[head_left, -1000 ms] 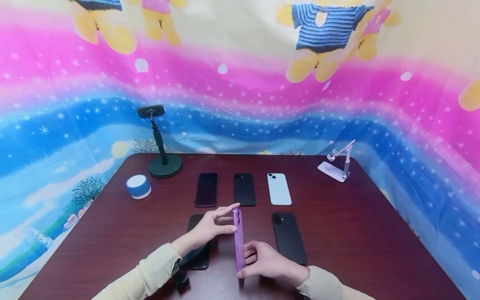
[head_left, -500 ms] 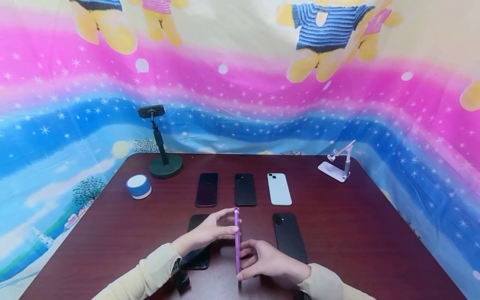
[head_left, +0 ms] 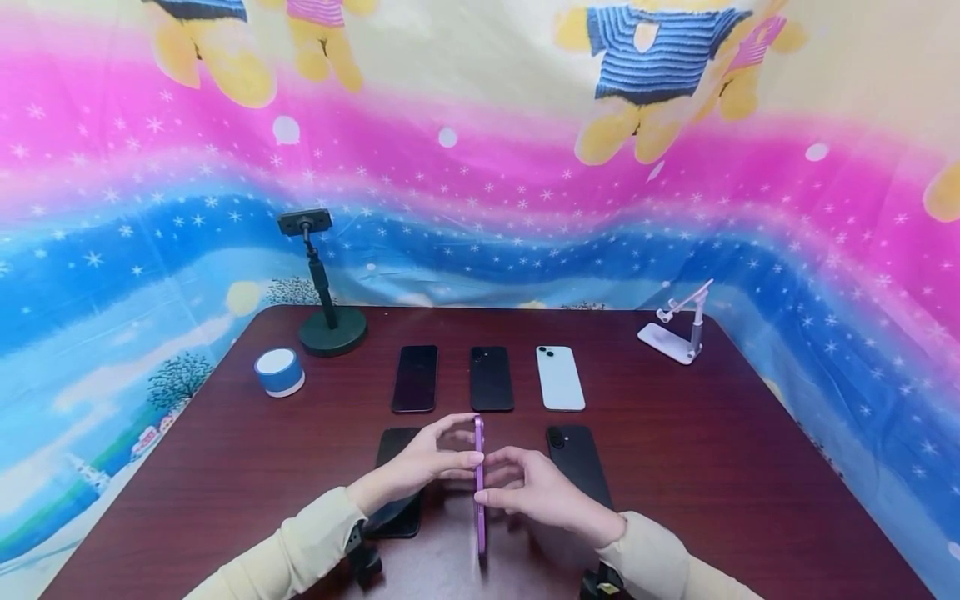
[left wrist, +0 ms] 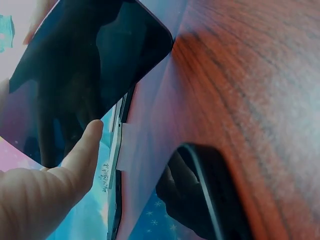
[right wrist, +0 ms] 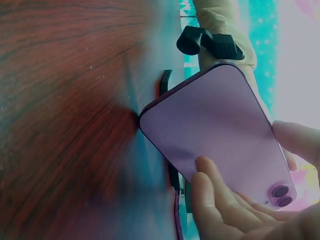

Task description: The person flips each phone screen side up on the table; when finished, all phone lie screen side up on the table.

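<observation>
A purple smartphone (head_left: pixel 480 492) stands on edge between my hands, seen nearly edge-on in the head view. Its dark glossy screen (left wrist: pixel 70 65) faces the left hand; the purple back (right wrist: pixel 210 125), with two camera lenses, faces the right. One corner meets the tabletop, or nearly so. With thumb and fingers on opposite edges, my left hand (head_left: pixel 412 462) grips its far part. My right hand (head_left: pixel 536 492) holds it around the middle, thumb on the near edge. Under the left wrist lies a dark phone (head_left: pixel 397 517), partly covered; another black phone (head_left: pixel 577 467) lies beside the right hand.
Behind the hands lie a dark phone (head_left: pixel 415 379), a black phone (head_left: pixel 492 379) and a white phone (head_left: pixel 560 378) in a row. A blue-and-white cylinder (head_left: pixel 280 372) and a black stand (head_left: pixel 333 329) are at the left. A white folding stand (head_left: pixel 671 342) occupies the back right.
My right hand has slid from the purple phone's near end up to its middle. The phone has turned slightly to edge-on, and the left index finger has come down along its far end.
</observation>
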Available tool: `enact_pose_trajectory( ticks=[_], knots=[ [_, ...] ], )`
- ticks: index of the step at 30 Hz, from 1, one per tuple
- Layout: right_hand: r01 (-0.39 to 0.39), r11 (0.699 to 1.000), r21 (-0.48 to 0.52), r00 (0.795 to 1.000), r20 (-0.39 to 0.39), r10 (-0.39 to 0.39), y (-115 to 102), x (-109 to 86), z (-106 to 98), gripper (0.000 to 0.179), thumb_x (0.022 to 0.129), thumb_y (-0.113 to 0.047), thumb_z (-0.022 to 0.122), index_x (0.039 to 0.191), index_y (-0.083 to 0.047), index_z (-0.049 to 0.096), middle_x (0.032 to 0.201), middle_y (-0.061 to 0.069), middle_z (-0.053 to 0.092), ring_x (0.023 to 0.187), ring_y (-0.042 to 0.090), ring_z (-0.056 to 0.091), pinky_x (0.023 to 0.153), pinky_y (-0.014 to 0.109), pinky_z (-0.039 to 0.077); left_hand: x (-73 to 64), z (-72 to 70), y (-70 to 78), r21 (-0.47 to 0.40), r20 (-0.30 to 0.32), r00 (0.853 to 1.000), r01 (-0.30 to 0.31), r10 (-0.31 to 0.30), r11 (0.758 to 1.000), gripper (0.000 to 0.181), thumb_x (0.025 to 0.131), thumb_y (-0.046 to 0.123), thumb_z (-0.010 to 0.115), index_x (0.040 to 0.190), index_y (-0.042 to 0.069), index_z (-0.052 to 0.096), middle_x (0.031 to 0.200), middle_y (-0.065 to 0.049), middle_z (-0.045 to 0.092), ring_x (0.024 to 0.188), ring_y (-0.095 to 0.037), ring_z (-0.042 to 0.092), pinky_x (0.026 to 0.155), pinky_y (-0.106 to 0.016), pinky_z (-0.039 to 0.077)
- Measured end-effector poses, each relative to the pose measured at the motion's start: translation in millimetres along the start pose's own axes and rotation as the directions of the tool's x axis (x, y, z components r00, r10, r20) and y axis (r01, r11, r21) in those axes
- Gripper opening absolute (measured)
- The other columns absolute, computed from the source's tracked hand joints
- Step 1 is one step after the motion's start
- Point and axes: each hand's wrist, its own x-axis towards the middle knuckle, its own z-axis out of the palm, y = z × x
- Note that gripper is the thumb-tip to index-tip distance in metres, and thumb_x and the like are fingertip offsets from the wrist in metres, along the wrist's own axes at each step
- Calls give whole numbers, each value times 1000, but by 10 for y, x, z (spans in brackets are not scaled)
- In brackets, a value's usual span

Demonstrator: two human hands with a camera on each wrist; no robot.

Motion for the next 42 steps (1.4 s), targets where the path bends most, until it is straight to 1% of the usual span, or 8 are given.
enact_pose_trajectory(
  ticks=[5,10,13,18,25,31,36,42],
  knots=[
    [21,1000,9,996,-84,-20,8,34,9,41,87,-19,70,116,7,59,105,21,69,86,23,71,68,43,59,-3,34,0,21,-51,999,5,-4,1000,73,87,22,72,144,0,33,126,-26,50,97,-21,65,87,-42,55],
    [30,999,25,991,-133,-27,30,57,0,37,89,-20,68,115,5,62,106,21,70,84,26,72,63,43,59,7,74,0,38,-95,995,-4,8,999,71,86,21,72,142,-1,35,122,-25,52,94,-21,65,84,-43,56],
    [24,999,30,991,-136,-20,43,56,-15,37,89,-19,68,115,5,63,104,20,71,79,28,72,59,41,59,2,88,7,50,-99,995,-19,24,999,70,87,19,71,142,-3,34,122,-26,52,93,-21,65,84,-44,56],
    [40,998,41,991,-126,-35,22,17,-56,40,88,-17,69,116,10,63,100,22,71,73,28,72,53,36,58,6,58,-14,59,-118,992,-36,43,998,63,89,16,69,142,1,38,120,-26,56,91,-22,66,81,-44,57],
    [44,998,45,991,-130,-38,34,-22,-106,37,87,-12,69,114,12,63,94,26,71,72,27,72,55,36,58,-6,-23,-57,68,-162,984,-60,70,996,54,91,7,64,141,2,43,107,-16,62,82,-16,67,75,-42,59],
    [45,997,61,991,-125,-37,71,-26,-141,38,88,-10,67,115,16,61,95,28,70,71,29,72,56,38,59,-49,-57,-65,92,-178,980,-75,91,993,51,92,0,59,141,-1,44,104,-19,63,76,-15,67,71,-38,59],
    [43,996,72,991,-131,-34,124,-18,-167,36,89,-7,66,115,16,61,93,28,70,70,28,72,55,35,58,-68,-78,-61,76,-190,978,-69,82,995,52,92,0,59,142,-2,42,103,-17,63,75,-16,68,71,-39,59],
    [28,997,74,990,-143,-17,201,15,-192,33,89,-4,65,115,16,60,94,28,70,74,35,72,55,31,58,-75,-104,-55,70,-222,973,-56,70,996,54,91,0,61,141,-3,42,100,-12,62,72,-15,69,69,-38,59]
  ],
)
